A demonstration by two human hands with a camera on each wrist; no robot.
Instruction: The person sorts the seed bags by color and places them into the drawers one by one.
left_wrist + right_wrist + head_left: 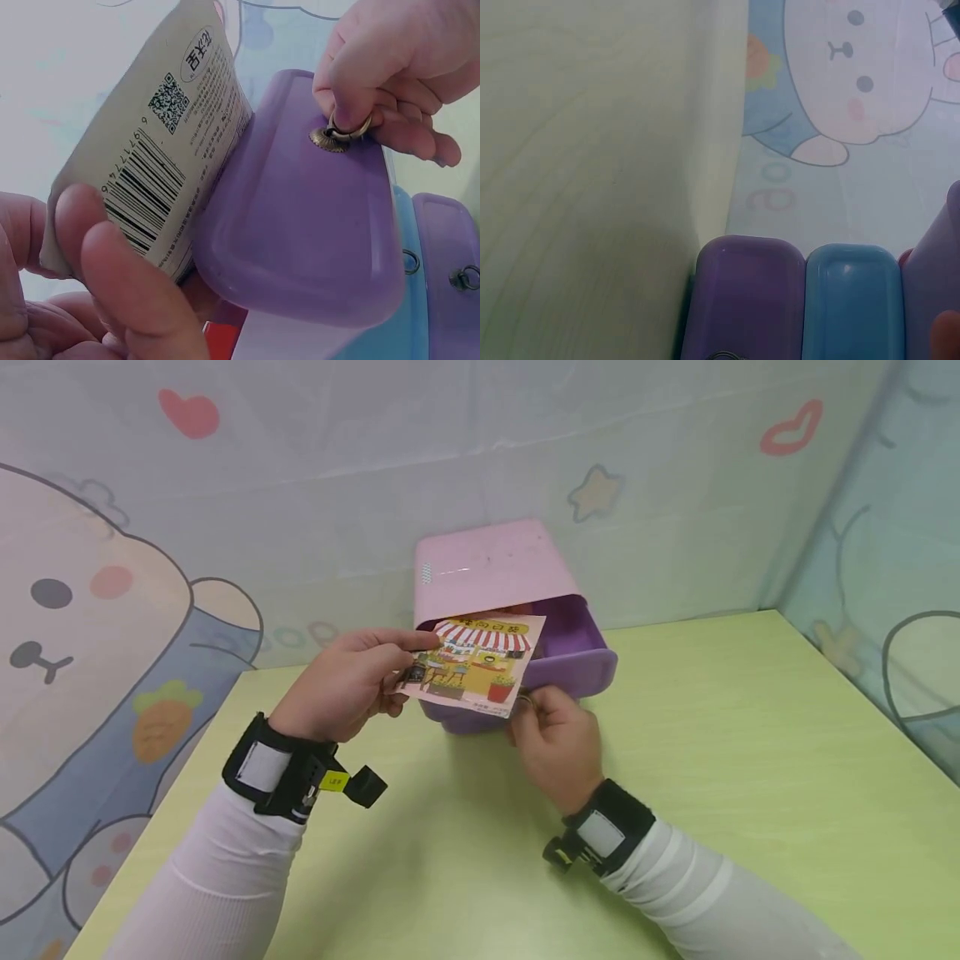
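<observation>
My left hand (341,681) pinches a seed packet (480,668) by its left edge, thumb on top. The printed front has a striped awning; its back, with barcode and QR code, faces the left wrist view. The packet overlaps the pulled-out purple top drawer (581,670) of a small cabinet (487,568) with a pink top. In the left wrist view, the packet's edge lies right along the drawer front. My right hand (558,743) holds the drawer's brass ring pull (361,129) between thumb and curled fingers. Something reddish is partly hidden inside the drawer, behind the packet.
Below the top drawer are a blue drawer (853,300) and another purple drawer (750,292), both pushed in further, with ring pulls. The cabinet stands on a light green table (750,735), close to a cartoon-printed backdrop (360,460). Another printed sheet (885,543) borders the right side.
</observation>
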